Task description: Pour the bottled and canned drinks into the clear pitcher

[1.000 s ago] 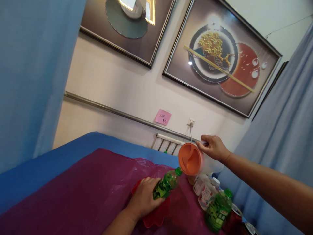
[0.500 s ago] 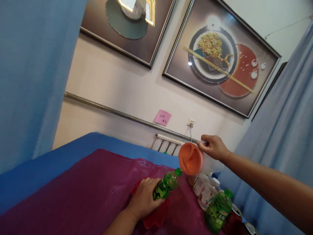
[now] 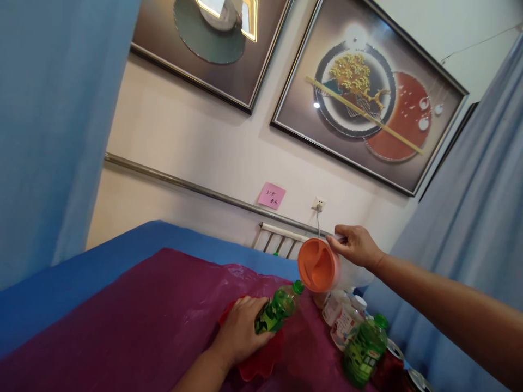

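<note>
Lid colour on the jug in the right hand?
Orange lid; head view shows it best.

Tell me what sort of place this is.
Likely an indoor room curtained off as a work booth: blue curtains on both sides, framed pictures on the wall, and a table under plastic sheet where the left hand holds a green bottle and the right hand a tipped orange-lidded jug.

green bottle (image 3: 277, 312): clear glossy plastic | orange jug lid (image 3: 317, 265): matt plastic | purple sheet (image 3: 155, 310): thin shiny plastic film | wall rail (image 3: 183, 184): brushed metal | curtain (image 3: 53, 125): matt cloth
</note>
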`<state>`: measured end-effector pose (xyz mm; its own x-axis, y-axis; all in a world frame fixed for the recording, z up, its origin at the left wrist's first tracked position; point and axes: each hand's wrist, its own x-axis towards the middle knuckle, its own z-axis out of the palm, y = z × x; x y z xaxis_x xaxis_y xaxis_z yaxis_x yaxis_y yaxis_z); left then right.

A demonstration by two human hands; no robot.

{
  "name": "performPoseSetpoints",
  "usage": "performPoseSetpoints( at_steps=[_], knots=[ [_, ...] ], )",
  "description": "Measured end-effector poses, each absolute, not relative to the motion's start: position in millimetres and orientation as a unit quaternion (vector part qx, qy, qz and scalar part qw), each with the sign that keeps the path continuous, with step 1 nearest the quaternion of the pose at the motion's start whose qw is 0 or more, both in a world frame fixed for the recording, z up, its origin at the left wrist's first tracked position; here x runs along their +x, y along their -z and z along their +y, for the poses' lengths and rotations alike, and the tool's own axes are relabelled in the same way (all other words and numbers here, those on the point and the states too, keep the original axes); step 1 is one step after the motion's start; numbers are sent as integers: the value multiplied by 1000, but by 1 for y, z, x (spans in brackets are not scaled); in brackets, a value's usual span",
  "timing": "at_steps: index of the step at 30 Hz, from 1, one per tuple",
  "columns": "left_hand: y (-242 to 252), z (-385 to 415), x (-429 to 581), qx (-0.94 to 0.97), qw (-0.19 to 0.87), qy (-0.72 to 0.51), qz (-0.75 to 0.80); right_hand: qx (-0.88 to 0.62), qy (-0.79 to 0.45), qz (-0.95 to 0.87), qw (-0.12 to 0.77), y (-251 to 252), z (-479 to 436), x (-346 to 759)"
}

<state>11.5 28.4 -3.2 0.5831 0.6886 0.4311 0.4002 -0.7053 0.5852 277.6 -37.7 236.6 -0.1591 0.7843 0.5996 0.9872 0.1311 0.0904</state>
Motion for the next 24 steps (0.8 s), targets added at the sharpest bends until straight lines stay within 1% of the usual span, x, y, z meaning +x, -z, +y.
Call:
performPoseSetpoints(
  at_steps=[15,24],
  knots=[
    [4,28,11,860,219,-337,316,-611,247,-724,206,-234,-36,279],
    [1,27,11,865,220,-321,316,-606,245,-726,212,-235,-37,279]
  ],
)
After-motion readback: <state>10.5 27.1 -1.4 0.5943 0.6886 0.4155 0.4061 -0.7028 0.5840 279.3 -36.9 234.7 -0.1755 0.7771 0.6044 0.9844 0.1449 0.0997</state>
